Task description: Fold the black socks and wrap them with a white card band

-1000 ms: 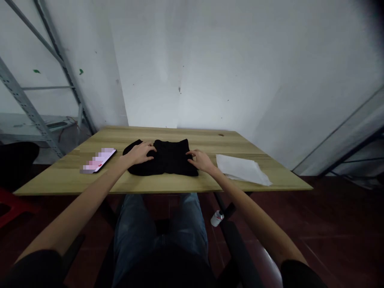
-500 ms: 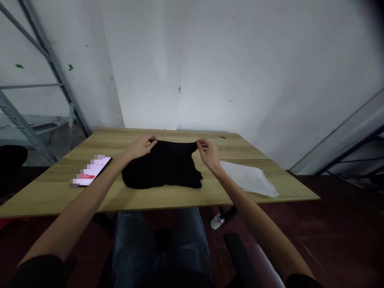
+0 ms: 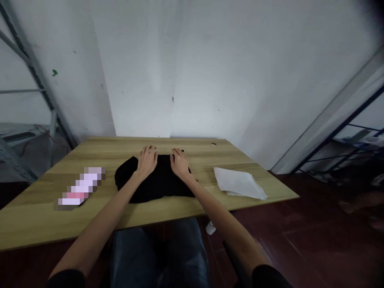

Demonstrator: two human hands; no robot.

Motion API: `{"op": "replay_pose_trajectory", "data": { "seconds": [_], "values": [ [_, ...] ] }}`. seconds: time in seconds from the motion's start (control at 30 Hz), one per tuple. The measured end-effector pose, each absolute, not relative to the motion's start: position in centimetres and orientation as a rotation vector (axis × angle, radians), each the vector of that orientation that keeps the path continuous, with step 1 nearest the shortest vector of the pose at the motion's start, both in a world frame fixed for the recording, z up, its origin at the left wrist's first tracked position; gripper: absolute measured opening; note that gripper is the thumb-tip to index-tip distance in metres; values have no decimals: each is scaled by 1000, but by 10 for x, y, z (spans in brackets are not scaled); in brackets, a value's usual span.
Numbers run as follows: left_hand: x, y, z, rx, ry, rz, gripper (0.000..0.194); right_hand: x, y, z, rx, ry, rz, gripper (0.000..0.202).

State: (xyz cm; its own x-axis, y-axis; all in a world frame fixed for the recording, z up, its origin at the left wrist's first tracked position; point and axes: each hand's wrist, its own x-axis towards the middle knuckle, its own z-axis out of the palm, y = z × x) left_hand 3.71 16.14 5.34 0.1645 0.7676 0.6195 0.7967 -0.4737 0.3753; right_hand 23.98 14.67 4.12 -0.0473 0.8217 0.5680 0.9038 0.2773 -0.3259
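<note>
A black cloth garment (image 3: pixel 163 184) lies bunched and partly flattened on the wooden table, its exact kind unclear. My left hand (image 3: pixel 147 160) rests palm down on its far left part, fingers stretched out. On the far right part lies my right hand (image 3: pixel 180 162), also flat with fingers extended. Both hands touch the fabric without gripping it. Some of the cloth is hidden beneath my hands and forearms.
To the left on the table (image 3: pixel 99 224) is a phone (image 3: pixel 82 188) with a lit, blurred screen. White sheets (image 3: pixel 240 182) lie to the right. A white bottle (image 3: pixel 211 228) is on the floor below. Metal racks (image 3: pixel 39 80) stand at the left.
My fingers have let go of the garment's far edge and now lie flat on it, closer together. The camera view has shifted slightly.
</note>
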Motion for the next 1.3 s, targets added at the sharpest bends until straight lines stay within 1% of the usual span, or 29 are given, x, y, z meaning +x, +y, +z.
{"op": "replay_pose_trajectory", "data": {
  "seconds": [0.07,0.13,0.23,0.3,0.43,0.57,0.63,0.73,0.83,0.9,1.0,1.17,1.3],
  "values": [
    [30,165,39,-2421,-1728,-1293,35,243,145,24,-1614,-1966,-132,50],
    [20,172,25,-2494,-1859,-1390,36,256,147,10,-1750,-1986,-30,54],
    [10,187,13,-2585,-1845,-1481,37,275,157,-3,-1837,-1970,61,59],
    [9,198,12,-2600,-1821,-1457,37,280,167,-6,-1818,-1967,65,61],
    [15,221,15,-2653,-1836,-1356,41,280,190,-4,-1826,-1960,67,63],
    [16,234,15,-2672,-1790,-1367,44,278,201,-3,-1810,-1982,30,64],
    [14,233,14,-2641,-1751,-1440,44,277,200,-2,-1783,-1988,15,64],
    [14,228,16,-2493,-1747,-1624,39,272,194,7,-1741,-1976,-29,63],
    [16,224,20,-2417,-1774,-1689,34,266,187,23,-1587,-1988,-157,60],
    [17,223,23,-2454,-1769,-1624,34,262,182,31,-1442,-2010,-232,58],
    [14,221,26,-2486,-1790,-1406,37,261,182,29,-1325,-2060,-219,56],
    [0,215,27,-2519,-1830,-1024,42,263,193,5,-1520,-2144,-77,57],
    [-6,215,23,-2547,-1760,-958,48,263,194,1,-1606,-2203,-58,62]
  ]
}}
